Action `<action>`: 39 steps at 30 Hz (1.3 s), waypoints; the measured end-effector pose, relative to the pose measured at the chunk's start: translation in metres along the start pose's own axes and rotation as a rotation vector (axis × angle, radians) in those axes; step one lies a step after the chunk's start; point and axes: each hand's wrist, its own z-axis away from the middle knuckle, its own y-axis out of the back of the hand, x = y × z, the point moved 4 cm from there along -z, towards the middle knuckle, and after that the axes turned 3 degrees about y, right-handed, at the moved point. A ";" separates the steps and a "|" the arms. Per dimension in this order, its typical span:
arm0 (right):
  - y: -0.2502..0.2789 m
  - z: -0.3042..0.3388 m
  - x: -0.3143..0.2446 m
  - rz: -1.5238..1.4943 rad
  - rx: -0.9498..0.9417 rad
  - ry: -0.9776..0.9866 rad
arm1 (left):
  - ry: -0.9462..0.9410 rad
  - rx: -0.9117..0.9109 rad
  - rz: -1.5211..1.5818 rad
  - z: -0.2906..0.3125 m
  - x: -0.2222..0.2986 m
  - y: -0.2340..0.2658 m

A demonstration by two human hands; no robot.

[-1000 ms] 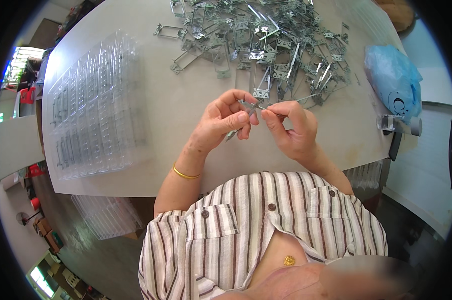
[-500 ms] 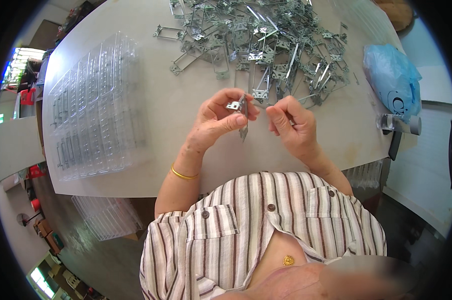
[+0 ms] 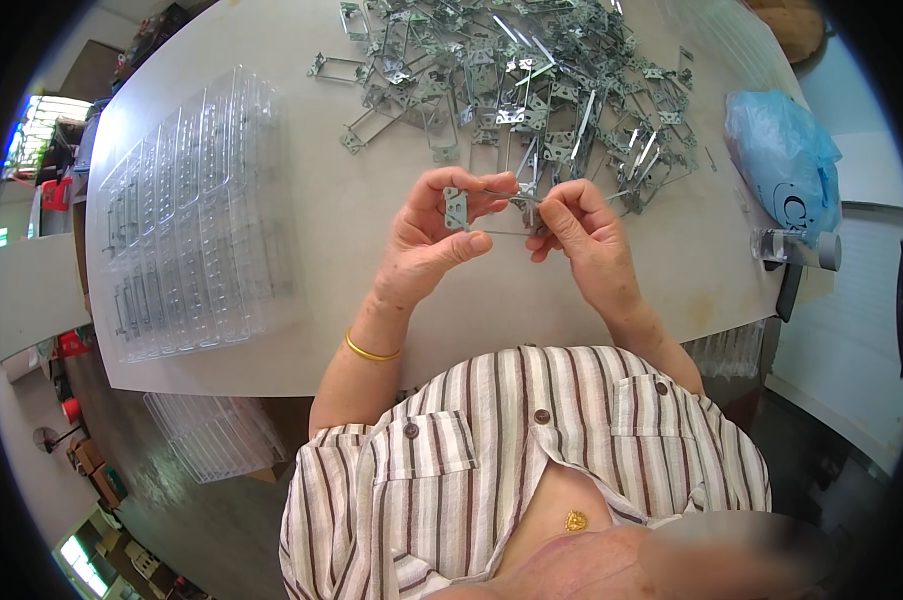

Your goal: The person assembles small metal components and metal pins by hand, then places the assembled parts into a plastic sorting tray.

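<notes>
Between my two hands, above the table, is a thin metal bracket [image 3: 456,207] with flat holed end plates joined by slim bars. My left hand [image 3: 424,233] grips its left end, with the thumb low and the fingers behind the upper bar. My right hand [image 3: 590,232] pinches the other end between thumb and fingers, partly hiding that plate. Beyond my hands lies a heap of similar metal brackets [image 3: 532,85], loose and tangled. At the left stands a stack of clear plastic trays [image 3: 197,220], with several metal pieces showing in its left compartments.
The pale table [image 3: 362,330] runs around my front. A blue plastic bag [image 3: 784,150] and a clear bottle [image 3: 797,248] lie at its right edge. More clear plastic trays [image 3: 722,40] are at the far right. Below the table at left stand further trays [image 3: 212,435].
The bracket has turned from edge-on to lying crosswise, its left plate now facing me. My right hand, apart from it before, now holds its right end.
</notes>
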 end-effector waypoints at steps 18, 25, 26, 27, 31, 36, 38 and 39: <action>0.004 0.001 -0.044 0.586 -0.314 0.691 | 0.473 -0.159 0.109 0.005 0.001 -0.013; 0.012 -0.001 -0.048 0.678 0.004 0.723 | 0.384 -0.086 0.133 0.004 -0.005 -0.004; 0.012 0.000 -0.048 0.680 0.006 0.724 | 0.366 -0.053 0.131 0.004 -0.005 -0.003; 0.013 0.003 -0.047 0.665 0.050 0.672 | 0.347 -0.020 0.129 0.003 -0.005 -0.001; 0.007 0.008 -0.042 0.641 0.115 0.607 | 0.370 -0.035 0.140 0.004 -0.006 -0.002; 0.001 0.008 -0.037 0.681 0.082 0.642 | 0.350 -0.067 0.113 0.005 -0.005 -0.007; -0.001 0.008 -0.037 0.682 0.082 0.642 | 0.346 -0.076 0.106 0.005 -0.006 -0.005; -0.001 0.008 -0.038 0.694 0.083 0.645 | 0.342 -0.085 0.100 0.004 -0.007 -0.005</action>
